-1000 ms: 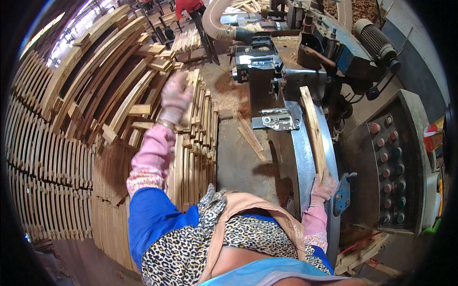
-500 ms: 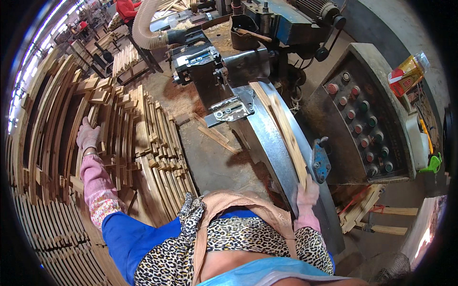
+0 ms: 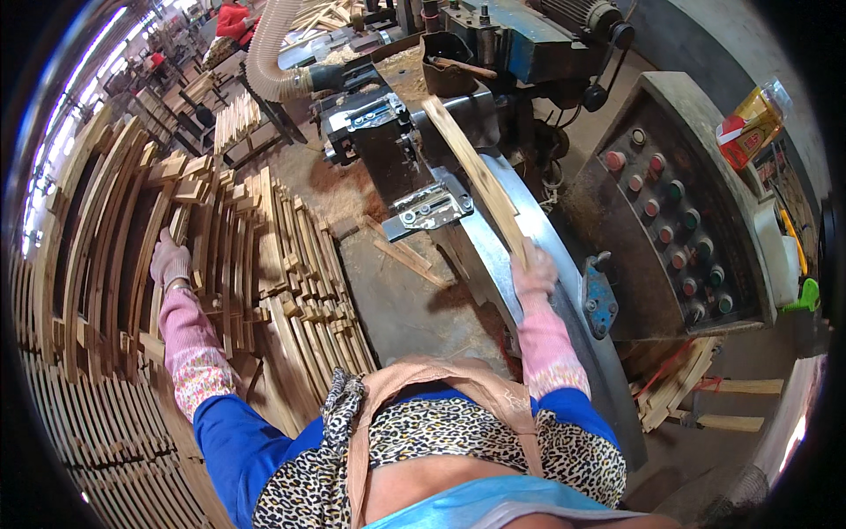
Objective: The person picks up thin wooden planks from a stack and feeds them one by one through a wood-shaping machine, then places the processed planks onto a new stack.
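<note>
My right hand [image 3: 534, 271], in a pale glove, is closed around the near end of a long wooden strip [image 3: 471, 161]. The strip lies lengthwise over the curved metal machine table [image 3: 564, 304], and its far end reaches past the metal guide bracket [image 3: 432, 208] in front of the cutting head. Far to the left, my left hand [image 3: 170, 262], also gloved, is at the stacked wood. Its fingers and thumb close about the end of another wooden strip [image 3: 180, 224]; part of that grip is hidden.
Tall stacks of wooden strips [image 3: 304, 326] fill the left side. A control panel [image 3: 670, 212] with several coloured buttons stands at right, a yellow bottle [image 3: 753, 123] on it. Offcuts [image 3: 407, 256] lie on the floor. A ribbed hose [image 3: 267, 53] and a person in red [image 3: 232, 22] are farther back.
My right hand has pushed its wooden strip forward along the table, toward the cutting head. My left hand has moved slightly and its fingers have drawn in at a strip end.
</note>
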